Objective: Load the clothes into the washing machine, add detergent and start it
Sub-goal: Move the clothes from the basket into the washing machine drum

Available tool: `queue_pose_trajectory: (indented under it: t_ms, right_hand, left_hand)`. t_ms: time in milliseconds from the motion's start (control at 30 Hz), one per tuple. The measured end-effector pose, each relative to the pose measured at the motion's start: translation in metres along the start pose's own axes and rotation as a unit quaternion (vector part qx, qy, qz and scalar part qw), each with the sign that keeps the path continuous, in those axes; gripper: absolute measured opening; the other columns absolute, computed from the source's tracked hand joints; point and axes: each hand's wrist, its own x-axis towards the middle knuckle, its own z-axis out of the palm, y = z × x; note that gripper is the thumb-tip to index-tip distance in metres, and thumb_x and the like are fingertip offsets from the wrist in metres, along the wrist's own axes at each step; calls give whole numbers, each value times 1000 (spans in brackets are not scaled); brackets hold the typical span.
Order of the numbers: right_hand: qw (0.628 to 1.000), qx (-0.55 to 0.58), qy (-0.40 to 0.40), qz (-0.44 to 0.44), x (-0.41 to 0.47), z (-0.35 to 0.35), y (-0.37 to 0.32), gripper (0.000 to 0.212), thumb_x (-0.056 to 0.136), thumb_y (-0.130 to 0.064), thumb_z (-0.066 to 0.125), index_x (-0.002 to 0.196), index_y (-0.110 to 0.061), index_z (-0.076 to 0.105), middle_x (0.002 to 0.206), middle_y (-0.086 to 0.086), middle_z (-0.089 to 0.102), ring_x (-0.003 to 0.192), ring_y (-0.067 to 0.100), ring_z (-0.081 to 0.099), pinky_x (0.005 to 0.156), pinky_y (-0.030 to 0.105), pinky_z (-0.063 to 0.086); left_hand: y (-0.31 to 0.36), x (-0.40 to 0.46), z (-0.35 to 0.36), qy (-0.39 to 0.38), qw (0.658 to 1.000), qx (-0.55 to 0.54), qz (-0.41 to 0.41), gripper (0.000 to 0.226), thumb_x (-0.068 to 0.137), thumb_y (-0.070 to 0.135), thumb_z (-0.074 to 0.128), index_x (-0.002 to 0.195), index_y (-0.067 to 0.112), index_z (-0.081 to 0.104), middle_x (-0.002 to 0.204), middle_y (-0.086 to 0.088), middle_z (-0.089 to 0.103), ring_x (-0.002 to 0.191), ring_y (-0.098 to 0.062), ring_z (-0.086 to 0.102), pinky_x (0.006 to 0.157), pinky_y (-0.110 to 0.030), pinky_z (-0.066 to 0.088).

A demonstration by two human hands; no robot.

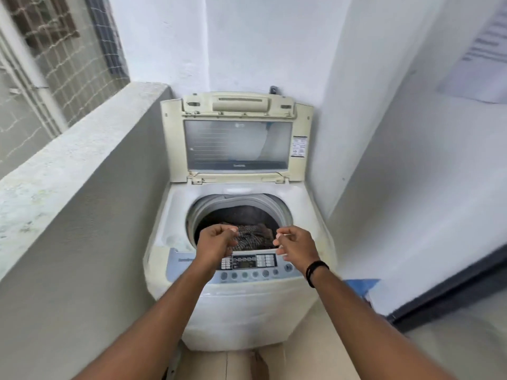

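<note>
Now both hands, left hand [216, 242] and right hand [295, 246], hover loosely curled, gripping nothing, above the washing machine [241, 300]; push the clothes [253, 237] down evenly.

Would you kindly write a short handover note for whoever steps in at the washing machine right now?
Left hand: fingers loosely curled, holding nothing, above the front of the drum.
Right hand: the same, empty, over the control panel.
Washing machine: lid propped fully open.
Clothes: dark patterned load already in the drum.
Done: loading, as far as visible.
Left: add detergent (none in view), close the lid, start the machine.
</note>
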Motion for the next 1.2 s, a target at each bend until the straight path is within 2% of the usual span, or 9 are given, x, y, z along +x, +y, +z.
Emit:
queue_pose_trajectory:
  t_ms: [100, 200, 300, 400, 533, 733, 933, 1067, 1200]
  right_hand:
    - [999, 15, 47, 23, -36, -33, 23, 9, 95, -13, 61, 93, -20, 66, 81, 4, 75, 60, 17, 65, 53, 25, 48]
    - [993, 23, 104, 57, -73, -74, 50, 7, 95, -14, 61, 95, -16, 67, 82, 5, 75, 62, 18, 66, 57, 27, 51]
    - [980, 50, 168, 96, -119, -114, 79, 9, 97, -9, 57, 100, -10, 66, 85, 10, 72, 61, 19, 62, 49, 18, 48]
    - [961, 65, 232, 134, -166, -145, 116, 9, 98, -13, 57, 93, -15, 65, 84, 9, 73, 60, 18, 63, 49, 23, 46]
    - [930, 106, 302, 183, -238, -189, 166, 11, 98, -10, 56, 89, -14, 62, 74, 4, 68, 48, 13, 58, 47, 21, 39]
    - [864, 150, 417, 236, -369, -262, 243, 20, 95, -10, 59, 77, -18, 62, 79, 12, 71, 43, 9, 56, 42, 18, 38]
    - [772, 215, 520, 296, -515, -322, 322, 16, 93, -8, 54, 89, -16, 67, 75, 5, 72, 50, 16, 57, 47, 20, 39]
    - [703, 257, 566, 345, -596, -327, 395, 10, 82, -16, 61, 84, -16, 71, 74, 8, 75, 58, 22, 65, 57, 29, 49]
    - [653, 322, 563, 390, -650, -313, 453, 10, 88, -14, 61, 84, -12, 70, 72, 10, 73, 56, 23, 62, 57, 30, 50]
  left_hand:
    - [-14, -25, 39, -61, 998, 3, -18, 12, 93, 12, 66, 85, 4, 71, 78, -7, 72, 73, -22, 66, 62, -29, 50]
    - [-23, -50, 82, -139, 990, 14, -24, 14, 94, 14, 65, 82, 7, 70, 76, -7, 69, 74, -22, 62, 61, -29, 44]
    - [-34, -80, 124, -205, 977, 54, -40, 20, 97, 25, 63, 88, 9, 70, 86, -5, 73, 75, -19, 64, 65, -30, 47]
    - [-46, -112, 166, -274, 955, 102, -54, 24, 98, 27, 61, 93, 5, 71, 89, -6, 74, 77, -21, 66, 69, -33, 50]
    - [-64, -163, 230, -372, 915, 149, -48, 16, 96, 25, 65, 94, 9, 69, 89, -8, 71, 75, -22, 63, 61, -30, 47]
    - [-103, -277, 332, -488, 845, 216, -32, 14, 98, 26, 62, 101, 14, 67, 94, -5, 71, 75, -18, 63, 63, -28, 48]
    - [-160, -401, 396, -556, 781, 281, -43, 5, 95, 19, 63, 97, 18, 67, 93, -4, 70, 78, -20, 64, 64, -28, 47]
    - [-215, -460, 422, -570, 745, 343, -54, 5, 93, 16, 65, 93, 19, 69, 90, -3, 70, 77, -22, 64, 65, -27, 45]
    - [-278, -494, 436, -559, 711, 421, -71, 12, 95, 16, 62, 104, 15, 69, 93, -9, 73, 79, -23, 67, 69, -30, 48]
